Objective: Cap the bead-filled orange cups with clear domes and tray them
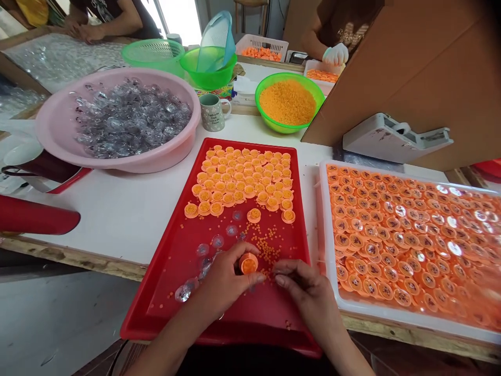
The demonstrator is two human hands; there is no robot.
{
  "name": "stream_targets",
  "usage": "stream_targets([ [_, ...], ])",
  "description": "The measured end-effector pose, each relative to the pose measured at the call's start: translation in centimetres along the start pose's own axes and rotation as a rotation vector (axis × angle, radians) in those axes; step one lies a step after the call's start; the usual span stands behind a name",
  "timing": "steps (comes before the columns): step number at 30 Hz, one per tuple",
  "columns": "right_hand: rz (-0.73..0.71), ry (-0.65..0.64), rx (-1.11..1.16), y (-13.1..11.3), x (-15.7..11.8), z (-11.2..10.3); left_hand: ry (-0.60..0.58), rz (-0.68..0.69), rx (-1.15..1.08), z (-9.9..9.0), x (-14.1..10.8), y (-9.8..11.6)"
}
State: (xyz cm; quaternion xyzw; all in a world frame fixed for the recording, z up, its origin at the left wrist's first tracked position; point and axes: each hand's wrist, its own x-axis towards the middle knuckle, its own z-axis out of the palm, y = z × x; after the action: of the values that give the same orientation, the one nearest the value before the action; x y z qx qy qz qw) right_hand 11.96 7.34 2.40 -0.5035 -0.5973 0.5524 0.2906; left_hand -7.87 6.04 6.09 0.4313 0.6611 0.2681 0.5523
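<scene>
My left hand (225, 277) grips a small orange toy cup (249, 263) with orange bits inside, its opening turned up toward me. My right hand (305, 287) hovers just right of it, thumb and fingers pinched together; whatever they hold, if anything, is too small to make out. Both hands are over a red tray (156, 277). Loose orange pellets (268, 245) lie scattered just beyond my fingers. Rows of orange cups (238, 177) on saucers fill the tray's far half, and one cup (254, 215) stands apart. Clear plastic domes (188, 290) lie by my left wrist.
At right stands a white bin (331, 250) of lidded orange pieces, below a tape dispenser (391, 137). Behind the tray are a green bowl (289, 128) of orange pellets, a mug (212, 117) and a pink basin (156, 164) of clear domes. Two people work across the table.
</scene>
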Motion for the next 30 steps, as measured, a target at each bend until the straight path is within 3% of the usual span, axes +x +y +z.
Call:
stream_targets([
  [3, 0.150, -0.034, 0.320, -1.0, 0.5, 0.3, -0.049, -0.045, -0.182, 0.1, -0.2, -0.3],
  [8, 0.174, -0.096, 0.388, -1.5, 0.6, -0.1, -0.106, -0.109, -0.418, 0.1, -0.5, -1.0],
  [14, 0.203, -0.144, 0.652, -1.6, 0.6, 0.2, -0.129, -0.107, -0.516, 0.2, -0.5, -0.9],
  [20, 0.290, -0.143, 0.762, -1.5, 0.9, 0.3, -0.126, -0.114, -0.569, 0.5, -0.5, -1.1],
  [30, 0.313, -0.115, 0.773, -1.1, 1.1, 0.7, -0.116, -0.092, -0.605, 0.6, -0.2, -1.2],
])
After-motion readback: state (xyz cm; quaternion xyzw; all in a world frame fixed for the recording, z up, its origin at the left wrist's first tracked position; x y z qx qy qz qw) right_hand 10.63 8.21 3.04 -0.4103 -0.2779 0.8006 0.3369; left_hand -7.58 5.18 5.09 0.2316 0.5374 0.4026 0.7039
